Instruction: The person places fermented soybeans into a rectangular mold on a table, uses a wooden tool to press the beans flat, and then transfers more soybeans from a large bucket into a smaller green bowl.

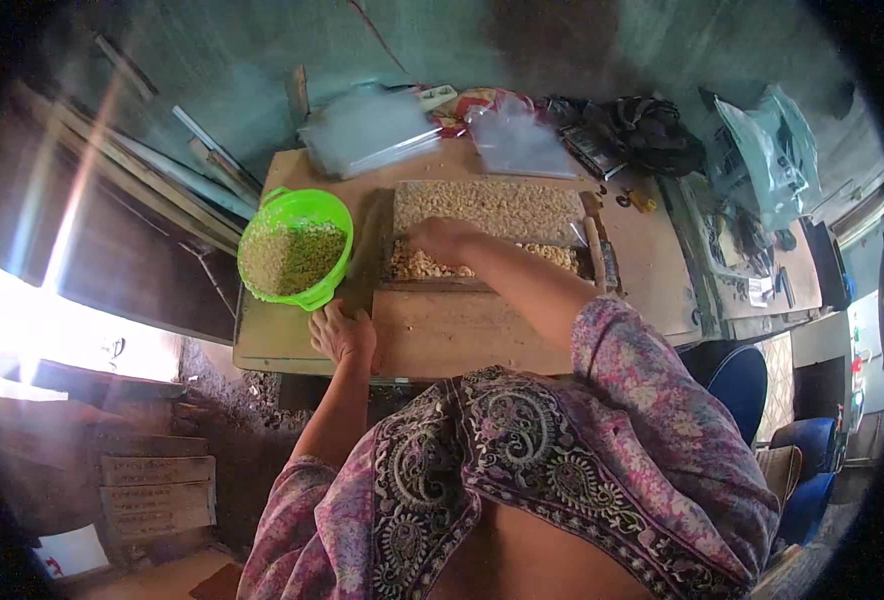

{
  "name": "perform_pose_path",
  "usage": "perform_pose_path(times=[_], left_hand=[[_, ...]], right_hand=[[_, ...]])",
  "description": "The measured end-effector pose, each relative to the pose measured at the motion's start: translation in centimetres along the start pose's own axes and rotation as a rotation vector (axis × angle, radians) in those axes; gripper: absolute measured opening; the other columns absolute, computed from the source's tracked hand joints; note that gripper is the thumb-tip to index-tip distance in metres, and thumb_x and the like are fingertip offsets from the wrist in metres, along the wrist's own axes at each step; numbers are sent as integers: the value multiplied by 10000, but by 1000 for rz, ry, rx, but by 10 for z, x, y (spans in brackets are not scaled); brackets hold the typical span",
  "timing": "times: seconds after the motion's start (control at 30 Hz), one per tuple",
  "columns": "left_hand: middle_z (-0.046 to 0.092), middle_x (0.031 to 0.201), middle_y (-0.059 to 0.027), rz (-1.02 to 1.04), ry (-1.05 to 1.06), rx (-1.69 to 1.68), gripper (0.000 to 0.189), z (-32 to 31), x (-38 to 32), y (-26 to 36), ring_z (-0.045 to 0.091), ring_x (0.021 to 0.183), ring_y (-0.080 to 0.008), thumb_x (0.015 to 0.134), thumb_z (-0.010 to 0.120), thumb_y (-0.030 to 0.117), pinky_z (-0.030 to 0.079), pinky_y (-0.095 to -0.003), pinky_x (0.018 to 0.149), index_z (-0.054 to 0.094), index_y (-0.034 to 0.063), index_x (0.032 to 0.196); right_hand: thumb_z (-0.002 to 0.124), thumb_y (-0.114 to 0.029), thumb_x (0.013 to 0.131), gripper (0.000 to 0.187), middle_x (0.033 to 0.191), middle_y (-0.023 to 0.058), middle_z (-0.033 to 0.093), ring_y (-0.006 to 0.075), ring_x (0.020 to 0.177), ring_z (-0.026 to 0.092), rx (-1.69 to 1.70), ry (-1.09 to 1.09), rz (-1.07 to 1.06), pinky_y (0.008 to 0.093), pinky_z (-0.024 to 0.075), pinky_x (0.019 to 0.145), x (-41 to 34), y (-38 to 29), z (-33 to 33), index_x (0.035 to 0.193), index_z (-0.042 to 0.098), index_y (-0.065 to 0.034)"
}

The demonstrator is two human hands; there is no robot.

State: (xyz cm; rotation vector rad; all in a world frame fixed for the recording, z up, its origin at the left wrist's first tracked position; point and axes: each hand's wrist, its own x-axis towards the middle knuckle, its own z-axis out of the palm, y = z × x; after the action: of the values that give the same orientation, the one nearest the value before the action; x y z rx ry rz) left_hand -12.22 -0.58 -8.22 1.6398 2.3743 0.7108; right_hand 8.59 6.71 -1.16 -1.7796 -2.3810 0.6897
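Observation:
On the wooden table, at the left, stands a green plastic basin [296, 247] part filled with pale and yellowish grain-like pieces. My left hand [343, 334] is on the table just below the basin's rim, fingers spread, holding nothing that shows. My right hand [442, 238] is over a shallow tray of pale nut-like pieces [416, 264], at its left end; its fingertips are hidden, so I cannot tell whether it holds anything. Behind that hand a clear sheet seems to cover a flat layer of similar pieces [487, 206]. A wooden stick [596, 255] lies along the tray's right end.
Stacked clear plastic bags [374, 131] and a further clear bag [521, 142] lie at the table's back. Dark bags [656, 131] sit at the back right. A wooden board [472, 330] lies nearest me. A blue chair [734, 390] stands at the right.

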Motion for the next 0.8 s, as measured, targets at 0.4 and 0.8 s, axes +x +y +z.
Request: perform_pose_path(times=[0.4, 0.8], left_hand=[[468, 1093, -79, 13, 23, 25, 309, 3, 0, -1, 356, 1112, -281, 657, 569, 212, 266, -434, 920, 551, 124, 953], [439, 1169, -85, 22, -9, 55, 344, -1, -3, 9, 332, 1147, -274, 660, 591, 248, 269, -433, 925, 559, 129, 981]], right_hand=[[438, -194, 789, 234, 1007, 125, 562, 306, 926, 534, -168, -70, -76, 392, 431, 791, -70, 76, -23, 909, 588, -61], [439, -182, 798, 282, 1092, 72, 537, 291, 1045, 489, -407, 406, -533, 388, 444, 835, -21, 14, 44, 1050, 558, -138]])
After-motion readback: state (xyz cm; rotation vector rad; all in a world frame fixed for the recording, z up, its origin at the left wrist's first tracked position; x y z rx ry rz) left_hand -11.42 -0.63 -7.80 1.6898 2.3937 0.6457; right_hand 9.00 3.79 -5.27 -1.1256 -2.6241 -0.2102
